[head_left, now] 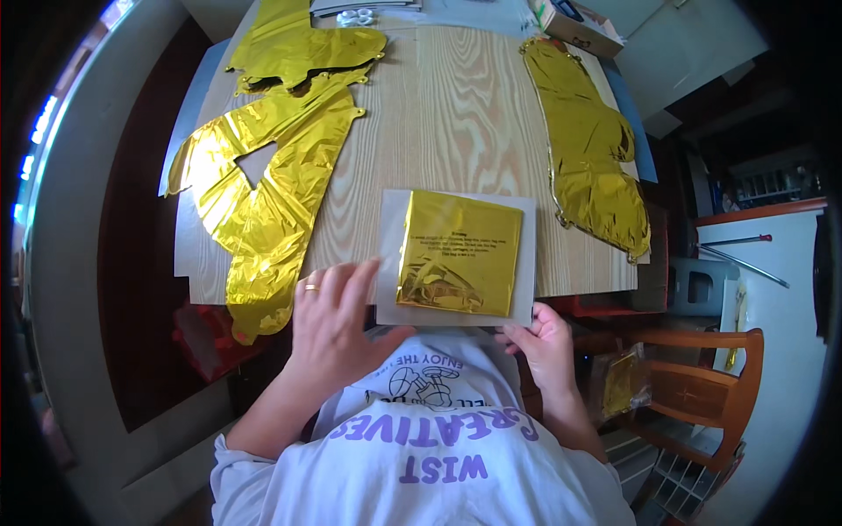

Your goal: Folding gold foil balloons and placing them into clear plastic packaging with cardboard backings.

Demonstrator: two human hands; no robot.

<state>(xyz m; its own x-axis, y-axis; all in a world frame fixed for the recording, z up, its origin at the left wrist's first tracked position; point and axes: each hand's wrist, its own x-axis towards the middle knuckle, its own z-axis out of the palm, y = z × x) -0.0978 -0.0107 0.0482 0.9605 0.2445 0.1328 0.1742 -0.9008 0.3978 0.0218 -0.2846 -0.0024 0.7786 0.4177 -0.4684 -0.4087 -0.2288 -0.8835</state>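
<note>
A folded gold foil balloon (460, 263) lies flat inside a clear bag, over a pale grey card (393, 263), at the table's front edge. Dark printed lines run across the pack. My right hand (544, 337) pinches its near right corner between thumb and fingers. Beside the pack's left edge, my left hand (333, 316) has its fingers stretched and thumb apart, holding nothing; a ring is on one finger. Left of it, an unfolded, flat gold foil balloon with a triangular opening (272, 202) hangs partly over the table's front edge.
Another gold foil balloon (307, 53) overlaps it at the far left. A further flat one (583, 140) lies along the table's right side. White rolls (355, 17) and a cardboard box (579, 26) stand at the back. A wooden chair (702, 394) with a bagged gold pack (623, 381) is at right.
</note>
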